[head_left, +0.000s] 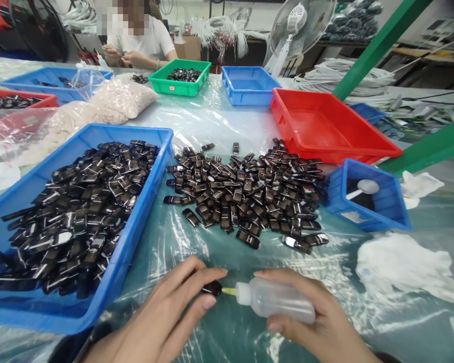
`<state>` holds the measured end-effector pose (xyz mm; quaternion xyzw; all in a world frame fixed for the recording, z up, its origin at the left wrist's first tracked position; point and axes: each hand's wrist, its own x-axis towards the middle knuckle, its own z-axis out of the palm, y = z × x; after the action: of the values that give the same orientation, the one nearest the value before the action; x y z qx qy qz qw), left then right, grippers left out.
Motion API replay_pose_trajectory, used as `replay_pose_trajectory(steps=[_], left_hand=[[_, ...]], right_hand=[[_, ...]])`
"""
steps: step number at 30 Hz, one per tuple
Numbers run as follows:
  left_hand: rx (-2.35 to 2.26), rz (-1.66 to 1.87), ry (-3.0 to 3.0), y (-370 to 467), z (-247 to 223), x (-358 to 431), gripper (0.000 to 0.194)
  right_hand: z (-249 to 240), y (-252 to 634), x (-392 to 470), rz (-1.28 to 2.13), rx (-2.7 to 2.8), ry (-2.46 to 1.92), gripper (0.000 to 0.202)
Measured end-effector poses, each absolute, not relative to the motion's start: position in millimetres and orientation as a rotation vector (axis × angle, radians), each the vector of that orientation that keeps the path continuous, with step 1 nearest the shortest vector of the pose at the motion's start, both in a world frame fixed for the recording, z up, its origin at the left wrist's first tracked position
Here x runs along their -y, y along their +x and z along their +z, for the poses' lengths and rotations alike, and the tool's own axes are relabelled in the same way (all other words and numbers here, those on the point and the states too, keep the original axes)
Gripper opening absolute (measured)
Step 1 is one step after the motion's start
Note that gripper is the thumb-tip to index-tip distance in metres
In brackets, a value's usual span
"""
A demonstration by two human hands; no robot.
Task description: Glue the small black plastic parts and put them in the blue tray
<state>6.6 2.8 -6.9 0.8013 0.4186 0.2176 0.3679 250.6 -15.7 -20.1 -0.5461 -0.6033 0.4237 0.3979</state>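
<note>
Between thumb and fingers, my left hand (174,307) pinches a small glossy black plastic piece (212,288), partly covered by the fingers. My right hand (314,307) grips a translucent squeeze bottle (280,300) lying sideways, its white cap facing left. The bottle's thin yellowish nozzle tip meets the right end of the black piece; I cannot tell whether it is inserted. Beyond both hands, a loose pile of similar black pieces (245,189) covers the sheeted table. More black pieces (91,201) fill the large blue tray (130,257) on the left.
A small blue bin (391,201) holds dark material and a white scoop (366,187). White cloth (408,267) lies at right. Behind are a red tray (336,126), a blue tray (249,93), a green tray (179,88) and a bag of pale pieces (123,98). A person (139,45) sits opposite.
</note>
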Motion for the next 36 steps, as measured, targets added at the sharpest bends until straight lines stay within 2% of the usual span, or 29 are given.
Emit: replay_pose_trajectory(steps=[7,13,26,36], left_hand=[[-1.064,0.483,1.968,3.4,-6.9,-2.3,0.034],[-1.048,0.582,1.940,5.1,-10.4,-2.4,0.029],[-1.018,0.524,2.032,2.1,-5.5,-5.6,0.031],[-1.036,0.626,1.990,3.7,-15.3,-1.3,0.029]], right_hand=[[-19.6,253.4,13.2,1.036,1.570,-1.332,0.033],[-15.5,259.3,10.9,1.115,1.651,-1.359,0.040],[-18.8,260.8,10.9,1.084,1.708,-1.403,0.033],[-17.7,259.0,11.7,1.097,1.655,-1.399,0.039]])
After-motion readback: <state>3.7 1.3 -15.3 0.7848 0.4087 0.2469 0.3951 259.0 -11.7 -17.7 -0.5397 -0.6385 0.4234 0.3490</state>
